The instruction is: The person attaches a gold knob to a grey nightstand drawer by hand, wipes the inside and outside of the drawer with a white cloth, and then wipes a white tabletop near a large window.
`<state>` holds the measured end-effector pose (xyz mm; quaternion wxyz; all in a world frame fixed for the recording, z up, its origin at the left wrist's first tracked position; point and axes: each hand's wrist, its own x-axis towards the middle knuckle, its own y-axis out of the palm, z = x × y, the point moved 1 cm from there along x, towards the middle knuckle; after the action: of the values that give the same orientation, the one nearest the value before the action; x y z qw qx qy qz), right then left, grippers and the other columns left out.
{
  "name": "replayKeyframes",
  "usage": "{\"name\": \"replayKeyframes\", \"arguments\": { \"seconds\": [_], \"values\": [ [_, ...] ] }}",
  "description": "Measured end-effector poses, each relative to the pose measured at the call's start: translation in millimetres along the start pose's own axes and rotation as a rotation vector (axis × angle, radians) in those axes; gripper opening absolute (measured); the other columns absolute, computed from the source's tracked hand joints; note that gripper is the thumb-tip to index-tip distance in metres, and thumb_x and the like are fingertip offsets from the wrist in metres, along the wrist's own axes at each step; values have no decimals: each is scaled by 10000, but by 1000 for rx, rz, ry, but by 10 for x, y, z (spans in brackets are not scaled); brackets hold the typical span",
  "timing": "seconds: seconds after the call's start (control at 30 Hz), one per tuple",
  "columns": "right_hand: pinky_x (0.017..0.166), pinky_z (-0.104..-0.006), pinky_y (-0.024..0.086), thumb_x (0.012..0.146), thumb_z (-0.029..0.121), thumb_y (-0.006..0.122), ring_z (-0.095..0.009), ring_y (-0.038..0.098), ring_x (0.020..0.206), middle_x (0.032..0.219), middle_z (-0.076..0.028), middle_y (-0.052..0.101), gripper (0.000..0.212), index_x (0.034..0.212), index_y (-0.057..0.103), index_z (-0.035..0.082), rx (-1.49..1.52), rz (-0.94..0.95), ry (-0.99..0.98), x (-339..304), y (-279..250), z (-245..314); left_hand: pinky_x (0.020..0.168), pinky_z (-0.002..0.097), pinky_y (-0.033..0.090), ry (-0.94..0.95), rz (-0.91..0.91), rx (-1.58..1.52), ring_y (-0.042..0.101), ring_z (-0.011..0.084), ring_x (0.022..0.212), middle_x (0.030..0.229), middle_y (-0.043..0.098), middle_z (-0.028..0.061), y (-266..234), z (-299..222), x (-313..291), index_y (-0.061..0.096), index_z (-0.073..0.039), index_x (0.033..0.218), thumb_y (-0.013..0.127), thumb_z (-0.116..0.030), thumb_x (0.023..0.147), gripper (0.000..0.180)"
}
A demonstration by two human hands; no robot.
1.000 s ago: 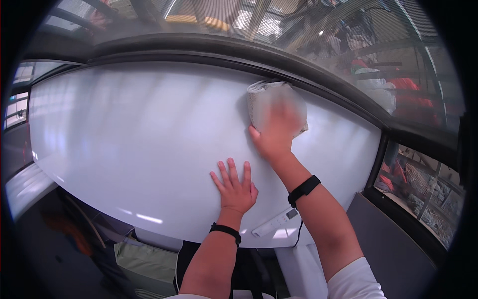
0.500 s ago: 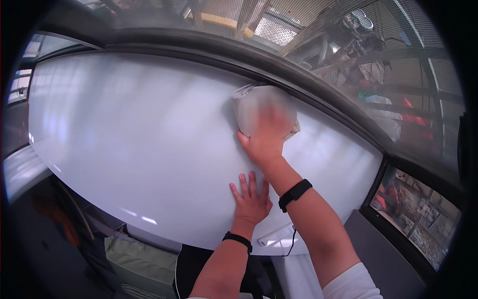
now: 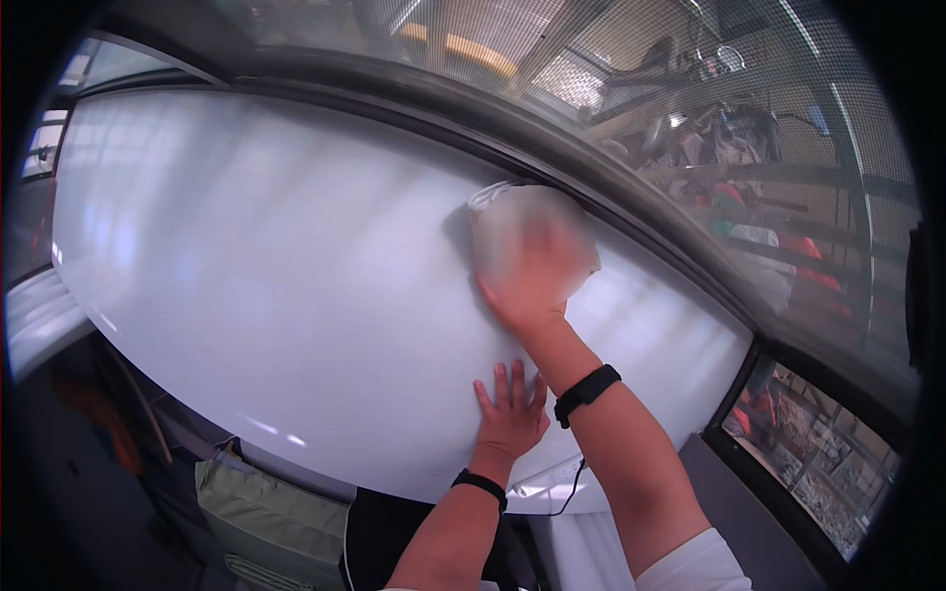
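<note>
My right hand (image 3: 535, 279) presses a folded, light-coloured cloth (image 3: 488, 199) with a grey striped edge against a long white tabletop (image 3: 266, 266). The cloth lies close to the dark rim at the far side. Its middle and my right fingers are blurred, while the thumb side of the hand shows along its near left edge. Nearer to me, my left hand (image 3: 511, 422) rests palm down on the white top with its fingers spread and nothing in it. A black band circles each wrist.
A dark frame with mesh (image 3: 641, 236) borders the far side. At the near edge lies a white power strip (image 3: 552, 483) with a black cable (image 3: 574, 485). Green folded fabric (image 3: 271, 507) sits below the near edge. A dark-framed window (image 3: 808, 443) stands at the right.
The view has shifted slightly. My right hand and the cloth have moved a little right and nearer. My left hand has slid slightly right, fingers still spread.
</note>
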<state>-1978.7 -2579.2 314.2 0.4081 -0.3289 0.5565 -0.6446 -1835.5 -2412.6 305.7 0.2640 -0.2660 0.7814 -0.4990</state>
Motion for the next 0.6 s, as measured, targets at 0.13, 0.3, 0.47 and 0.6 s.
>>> {"name": "replayKeyframes", "arguments": {
  "seconds": [0.13, 0.3, 0.47, 0.6],
  "values": [
    [999, -572, 246, 659, 492, 781, -375, 295, 1276, 1290, -136, 394, 608, 1116, 585, 142, -26, -38, -44, -14, 55, -9, 1029, 767, 216, 4, -5, -10, 270, 511, 1399, 1528, 285, 272, 2, 3, -14, 326, -142, 1496, 543, -409, 850, 732],
    [984, -567, 261, 670, 498, 784, -365, 291, 1286, 1305, -125, 390, 637, 1160, 562, 157, -49, -145, -75, 21, 79, 32, 1035, 773, 204, 8, -43, -8, 287, 521, 1390, 1521, 301, 274, 3, 36, -35, 318, -145, 1505, 543, -408, 845, 745],
    [970, -525, 263, 638, 441, 799, -345, 323, 1250, 1264, -127, 412, 577, 1079, 573, 145, 95, -51, 3, 74, -127, 35, 1050, 767, 166, 12, 35, 34, 221, 517, 1419, 1548, 244, 270, 3, -14, 18, 308, -116, 1512, 534, -451, 860, 766],
    [976, -542, 261, 677, 499, 770, -329, 315, 1302, 1312, -113, 430, 583, 1118, 554, 186, 156, -98, -3, 38, -61, -1, 1056, 773, 96, 5, 146, 124, 115, 545, 1436, 1584, 122, 246, 39, -9, 36, 224, -97, 1547, 475, -583, 903, 845]
  ]
}}
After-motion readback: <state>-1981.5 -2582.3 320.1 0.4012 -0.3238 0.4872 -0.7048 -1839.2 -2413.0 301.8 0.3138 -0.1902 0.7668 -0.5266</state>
